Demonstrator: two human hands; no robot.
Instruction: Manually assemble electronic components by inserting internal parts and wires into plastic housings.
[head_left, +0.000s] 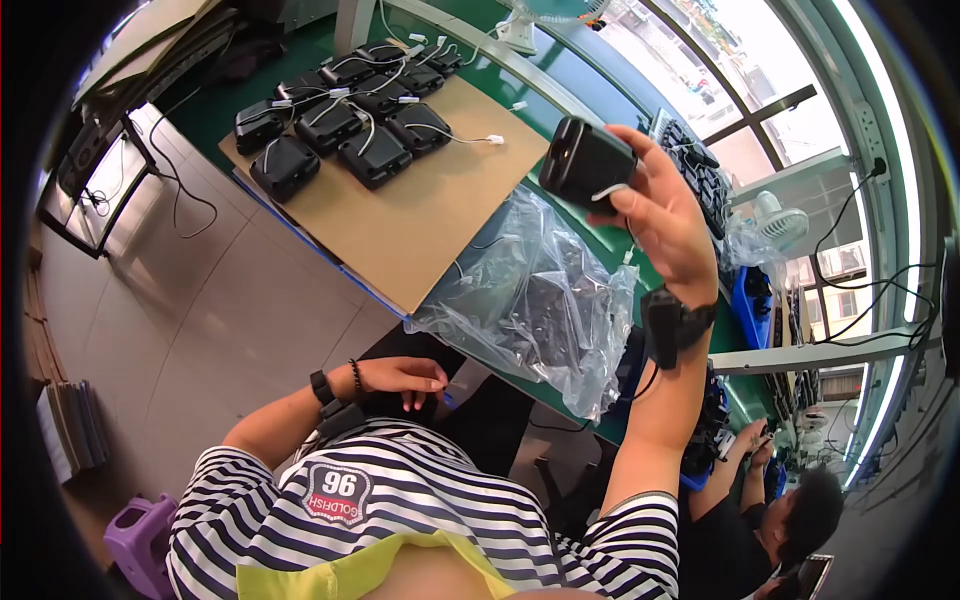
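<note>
My right hand [665, 215] is raised over the table, its fingers and thumb wrapped round a black plastic box [590, 165] with rounded corners. A white cable end shows by the thumb, and a thin wire with a white plug hangs below the hand. Low in front of my body is my left hand [405, 380], fingers loosely bent and apart. A small blue bit shows beside its fingertips; whether they touch it I cannot tell. Several similar black boxes [373, 155] with white cables lie on a brown cardboard sheet [450, 200] at the far left.
Clear plastic bags [540, 300] lie on the green table right of the cardboard. Beyond stand a white fan [780, 222] and a blue bin [750, 305]. A co-worker [770, 520] sits at the lower right. A purple stool [145, 540] stands on the floor at left.
</note>
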